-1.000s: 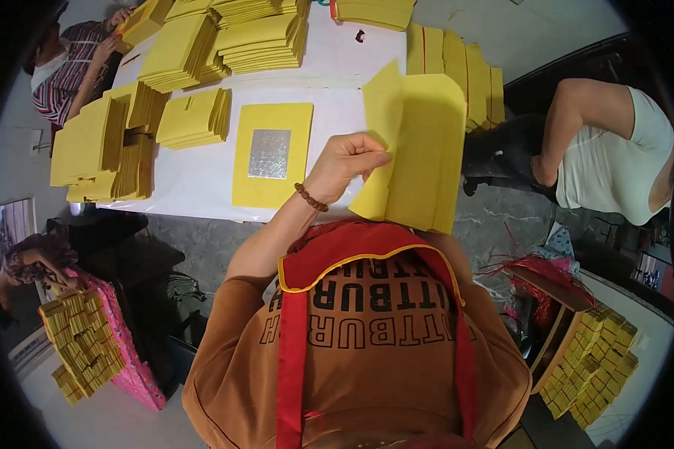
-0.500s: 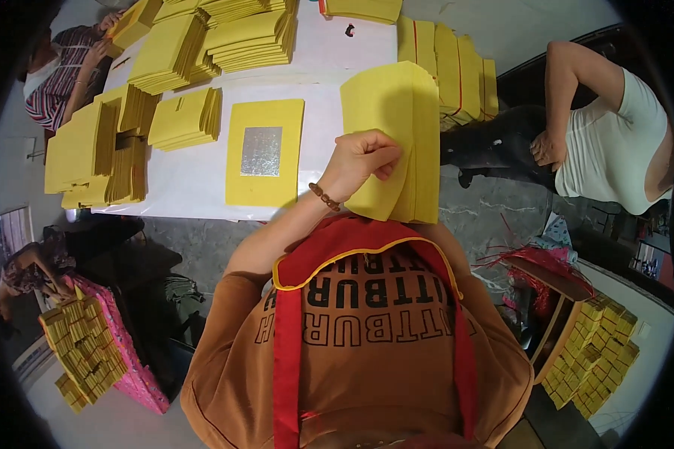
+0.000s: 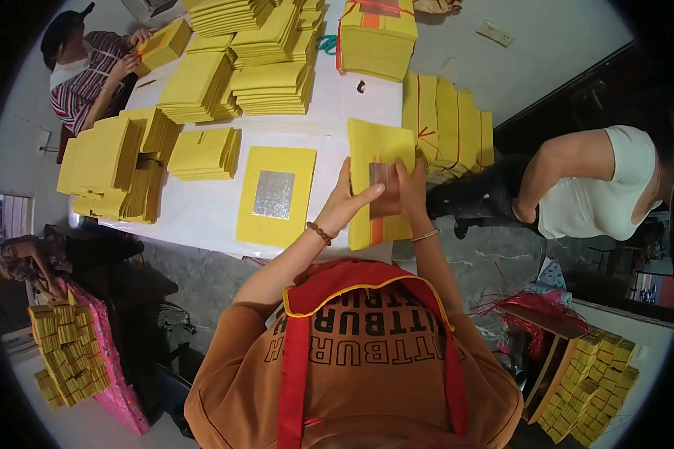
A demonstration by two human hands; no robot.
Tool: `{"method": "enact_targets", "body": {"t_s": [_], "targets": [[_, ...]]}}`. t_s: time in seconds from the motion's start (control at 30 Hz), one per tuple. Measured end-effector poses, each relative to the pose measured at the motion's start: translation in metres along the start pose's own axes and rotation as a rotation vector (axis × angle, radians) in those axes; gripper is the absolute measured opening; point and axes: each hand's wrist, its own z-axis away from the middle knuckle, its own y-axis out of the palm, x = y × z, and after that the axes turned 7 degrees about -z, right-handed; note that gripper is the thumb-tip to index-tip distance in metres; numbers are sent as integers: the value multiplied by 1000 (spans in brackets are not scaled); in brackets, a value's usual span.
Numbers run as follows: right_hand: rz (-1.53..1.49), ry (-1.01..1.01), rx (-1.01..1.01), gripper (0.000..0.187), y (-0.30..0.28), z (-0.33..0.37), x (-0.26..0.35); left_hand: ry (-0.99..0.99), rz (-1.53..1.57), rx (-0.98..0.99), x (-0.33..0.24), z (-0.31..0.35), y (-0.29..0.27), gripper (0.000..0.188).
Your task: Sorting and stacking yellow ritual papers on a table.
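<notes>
"Yellow paper bundle [image 3: 382, 141]: where's it at?"

"Nr the table's [image 3: 328, 168] near R corner, btwn both hands."

"Pose?"

"Both forearms reach fwd. L hand [image 3: 346, 200] on its L edge, thumb laid across the front; R hand [image 3: 412, 187] at the R edge, fingers pointing up/away."

"Grip?"

"Both grasp the bundle, 1 per side."

"Looks?"

"Approx. rectangular, longer than wide; brownish-silver patch [image 3: 383, 173] mid-front, orange strip [image 3: 377, 230] showing below it."
</notes>
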Motion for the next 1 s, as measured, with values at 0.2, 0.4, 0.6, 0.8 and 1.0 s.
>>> {"method": "enact_targets", "body": {"t_s": [0.2,0.4,0.6,0.8,1.0], "targets": [[-479,52,294,39,-11,17,19,-42,-303,-277,76,-19,-29,92],[-311,-126,365,42,-10,29,13,-151,-793,-175,62,-10,-44,77],[-296,-109,382,43,-11,29,6,-355,-1428,-601,50,42,-148,64],[-244,-149,370,43,-13,34,17,-521,-1198,-618,56,52,-172,71],[-235,-147,362,50,-10,33,10,-618,-965,-544,63,47,-188,49]]}}
